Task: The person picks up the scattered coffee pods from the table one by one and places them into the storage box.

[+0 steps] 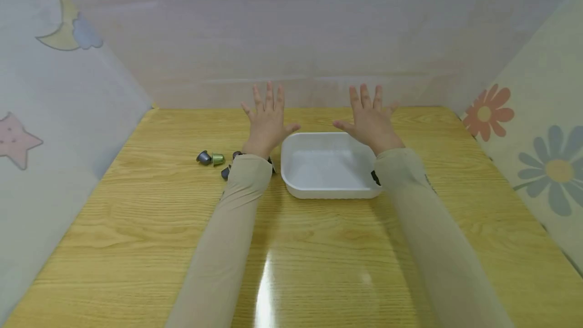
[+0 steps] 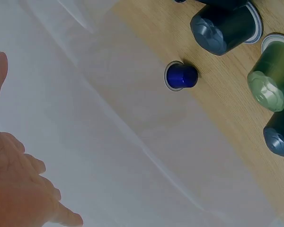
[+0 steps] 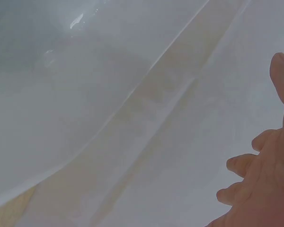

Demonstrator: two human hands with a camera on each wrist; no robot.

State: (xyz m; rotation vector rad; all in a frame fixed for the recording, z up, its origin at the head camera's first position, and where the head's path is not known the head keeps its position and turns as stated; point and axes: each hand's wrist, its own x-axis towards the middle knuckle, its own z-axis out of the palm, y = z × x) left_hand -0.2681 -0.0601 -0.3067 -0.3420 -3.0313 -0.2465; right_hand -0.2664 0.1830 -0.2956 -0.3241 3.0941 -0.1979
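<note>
A white box (image 1: 329, 168) with an open top sits on the tabletop (image 1: 319, 262). In the head view it is just below your fingers, in the space between your two wrists.

Your left hand (image 1: 265, 130) is spread wide, with its fingers straight and holding nothing. Your right hand (image 1: 374, 128) is spread wide too, and its fingers also hold nothing. All your long fingers point away from you, and your thumbs point in toward each other, near the far edge of the box.

To the left of your left fingers, and closer to you, lie some little pods. A gray pod (image 1: 203, 157) is right beside a green pod (image 1: 218, 159). One dark pod (image 1: 225, 173) and another dark pod (image 1: 236, 155) lie by your left wrist, partly hidden. The left wrist view shows a shiny blue pod (image 2: 183, 75) on its side, apart from your left fingers.

Past your fingertips is the pale back wall (image 1: 296, 39). Far left of your fingers is a pink star (image 1: 17, 140); far right is a red flower (image 1: 484, 114).
</note>
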